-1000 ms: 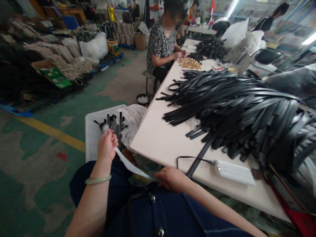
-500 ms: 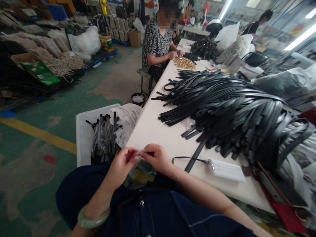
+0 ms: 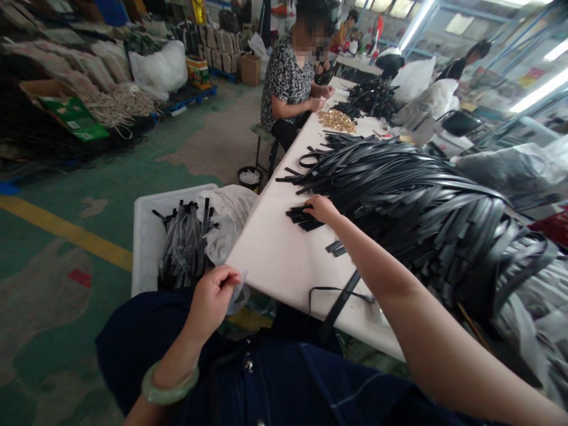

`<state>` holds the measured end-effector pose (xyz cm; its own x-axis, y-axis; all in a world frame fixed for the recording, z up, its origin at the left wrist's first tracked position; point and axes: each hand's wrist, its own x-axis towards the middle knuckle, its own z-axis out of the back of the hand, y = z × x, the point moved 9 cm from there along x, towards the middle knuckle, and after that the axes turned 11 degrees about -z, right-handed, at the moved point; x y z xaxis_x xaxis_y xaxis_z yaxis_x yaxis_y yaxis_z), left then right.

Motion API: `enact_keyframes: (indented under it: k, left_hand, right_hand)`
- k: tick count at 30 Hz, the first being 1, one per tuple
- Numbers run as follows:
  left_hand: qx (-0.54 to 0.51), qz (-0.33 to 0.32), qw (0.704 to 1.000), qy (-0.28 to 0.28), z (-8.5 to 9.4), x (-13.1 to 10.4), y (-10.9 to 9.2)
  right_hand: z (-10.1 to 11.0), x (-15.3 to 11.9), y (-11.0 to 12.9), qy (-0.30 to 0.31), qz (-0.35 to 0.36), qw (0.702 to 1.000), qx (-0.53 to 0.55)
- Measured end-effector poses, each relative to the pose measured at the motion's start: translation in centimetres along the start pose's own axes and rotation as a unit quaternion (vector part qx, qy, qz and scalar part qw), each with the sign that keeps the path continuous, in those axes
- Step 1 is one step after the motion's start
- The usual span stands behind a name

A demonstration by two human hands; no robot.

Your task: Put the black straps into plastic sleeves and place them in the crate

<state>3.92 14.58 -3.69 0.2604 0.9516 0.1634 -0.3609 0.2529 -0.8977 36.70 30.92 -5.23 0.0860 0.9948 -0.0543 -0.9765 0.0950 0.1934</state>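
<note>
Low at the table's near left corner, my left hand [image 3: 216,294] pinches a thin clear plastic bag [image 3: 238,294] that hangs down beside the table edge. My right hand [image 3: 323,210] reaches over the table to the ends of black straps [image 3: 302,216] at the left side of a large pile [image 3: 399,183]. Its fingers bend onto the strap ends, but whether they grip one cannot be made out. One loose black strap [image 3: 339,305] hangs over the near edge of the white table [image 3: 266,254].
A white bin [image 3: 144,236] with bagged black straps stands on the floor, left of the table. Beyond the pile a person [image 3: 288,83] sits by small gold pieces [image 3: 338,120]. My right forearm partly hides a white device with a cord.
My right hand has let go of the plastic bag and moved forward and right to the strap ends. My left hand still holds the bag, close to where it was.
</note>
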Motion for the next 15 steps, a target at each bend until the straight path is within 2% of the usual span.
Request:
enact_keyframes:
  k: [4,8,12,15]
  left_hand:
    - [0.008,-0.024,0.999,-0.022,0.9,-0.4,-1.1]
    - [-0.002,-0.056,0.998,-0.035,1.5,-0.7,-2.3]
    - [-0.034,-0.049,0.998,-0.011,0.9,-0.7,-2.4]
    - [-0.090,-0.017,0.995,0.036,-0.5,-0.8,-1.8]
  right_hand:
    - [-0.5,0.5,-0.2,-0.023,0.012,0.999,-0.033]
    - [0.6,-1.1,1.0,-0.063,0.027,0.997,-0.038]
    - [2.0,-5.7,4.5,-0.076,0.077,0.994,-0.031]
    - [2.3,-11.3,8.7,-0.013,0.136,0.991,0.015]
